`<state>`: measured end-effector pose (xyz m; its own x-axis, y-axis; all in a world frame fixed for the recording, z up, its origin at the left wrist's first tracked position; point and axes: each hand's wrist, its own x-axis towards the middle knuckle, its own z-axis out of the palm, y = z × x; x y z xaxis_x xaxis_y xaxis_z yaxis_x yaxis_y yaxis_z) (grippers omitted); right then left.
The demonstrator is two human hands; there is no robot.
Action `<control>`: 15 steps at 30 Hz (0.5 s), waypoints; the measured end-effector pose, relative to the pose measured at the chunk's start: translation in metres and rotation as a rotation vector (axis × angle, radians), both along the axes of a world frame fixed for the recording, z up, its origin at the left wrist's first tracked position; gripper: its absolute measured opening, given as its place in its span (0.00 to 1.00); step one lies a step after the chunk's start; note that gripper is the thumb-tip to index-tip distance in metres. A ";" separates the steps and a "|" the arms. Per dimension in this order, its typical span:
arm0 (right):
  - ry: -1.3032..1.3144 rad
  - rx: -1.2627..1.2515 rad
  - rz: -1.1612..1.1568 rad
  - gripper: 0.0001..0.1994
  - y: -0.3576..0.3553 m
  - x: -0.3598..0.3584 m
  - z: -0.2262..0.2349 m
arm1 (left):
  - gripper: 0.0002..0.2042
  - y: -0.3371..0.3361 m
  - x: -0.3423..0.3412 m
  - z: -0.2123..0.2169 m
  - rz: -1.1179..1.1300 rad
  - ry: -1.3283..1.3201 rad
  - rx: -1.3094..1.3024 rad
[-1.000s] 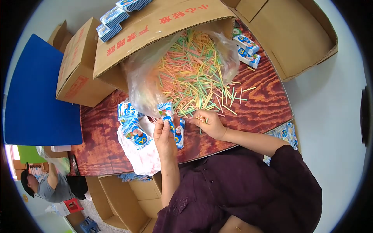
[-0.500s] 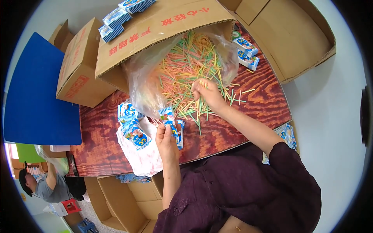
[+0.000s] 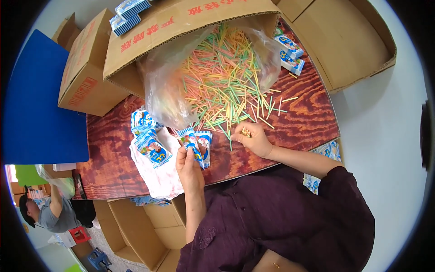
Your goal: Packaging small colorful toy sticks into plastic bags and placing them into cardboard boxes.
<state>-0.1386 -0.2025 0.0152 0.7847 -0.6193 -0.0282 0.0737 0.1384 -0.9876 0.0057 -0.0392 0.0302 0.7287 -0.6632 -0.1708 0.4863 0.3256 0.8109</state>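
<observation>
A: What's the right hand (image 3: 254, 139) got?

B: A small bunch of thin coloured sticks (image 3: 246, 132), fingers curled shut round them, tips poking out twd the camera. Hand sits low over the dark red wood-grain tabletop (image 3: 299, 122), at the near edge of the big loose pile of green, orange & yellow sticks (image 3: 224, 84).

A: And the left hand (image 3: 188, 165)?

B: Pinching a small blue-and-white printed packet (image 3: 191, 141), held upright-ish, thumb & fingers closed on its lower end. A second packet of the same kind (image 3: 205, 144) is right beside it; can't tell if the hand grips that one too.

A: The pile, where's it lying?

B: Spilling out of a clear plastic bag (image 3: 170, 88) onto the table; bag mouth sits under the flap of a tipped brown cardboard box with red print (image 3: 181, 27).

A: More packets about?

B: Yes. A heap of the blue-and-white packets (image 3: 147, 136) on a white plastic bag (image 3: 156, 174), left of the left hand. A few more (image 3: 287, 52) at the far right of the pile, next to an open brown carton (image 3: 353, 41).

A: Anything else?

B: Blue board (image 3: 36, 104) far left, another person (image 3: 50, 213) low left, open cartons (image 3: 136, 226) below the table edge.
</observation>
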 end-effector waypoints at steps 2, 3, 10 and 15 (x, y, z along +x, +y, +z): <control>0.018 -0.166 0.044 0.07 0.002 -0.003 -0.006 | 0.04 0.000 -0.001 0.000 0.009 0.013 0.017; 0.000 -0.221 0.059 0.06 0.001 -0.005 -0.006 | 0.04 0.000 -0.002 0.001 0.008 0.016 0.021; 0.042 -0.291 0.113 0.05 0.002 -0.014 -0.012 | 0.04 0.003 -0.006 0.005 0.022 0.009 0.022; 0.034 -0.337 0.142 0.05 0.003 -0.014 -0.009 | 0.04 0.012 -0.006 -0.006 0.043 -0.007 0.046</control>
<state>-0.1521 -0.1999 0.0063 0.8655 -0.4833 0.1314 0.0435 -0.1888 -0.9810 -0.0008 -0.0272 0.0242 0.7575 -0.6231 -0.1950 0.4668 0.3080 0.8290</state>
